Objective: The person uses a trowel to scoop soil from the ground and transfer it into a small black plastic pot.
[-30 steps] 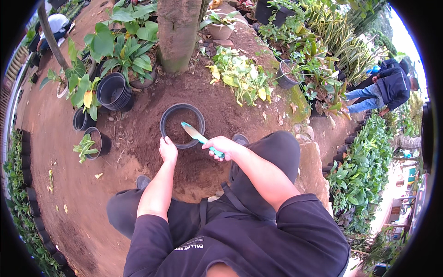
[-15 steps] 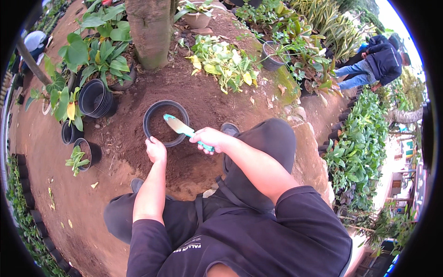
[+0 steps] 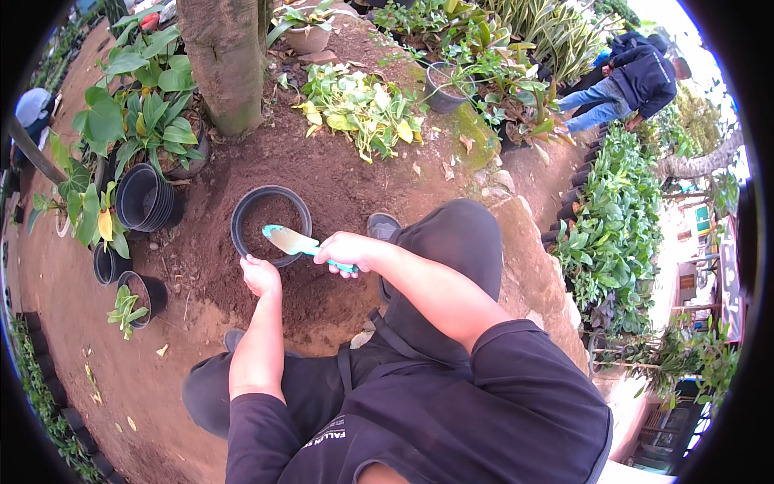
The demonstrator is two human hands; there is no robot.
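Observation:
On the loose brown soil stands a round black plastic pot (image 3: 305, 216) with dark soil inside it. My left hand (image 3: 262, 277) grips the pot's near rim, the fingers partly hidden against its wall. In my right hand (image 3: 348, 251) is the turquoise handle of a hand trowel (image 3: 289, 240). Its soil-dusted blade reaches over the near rim and points left, above the soil in the pot. How close the blade is to that soil, I cannot tell.
Nested black pots (image 3: 145, 198) stand to the left, beside a small potted seedling (image 3: 126, 311). Beyond are a tree trunk (image 3: 223, 64) and a heap of yellow-green cuttings (image 3: 359, 109). Stones (image 3: 528, 242) edge the ground at right. Another person (image 3: 641, 77) bends over at far right.
The whole view has shifted, so the scene sits further left in the picture. The trowel's tip has come nearer to me within the pot. My left hand keeps its place on the rim.

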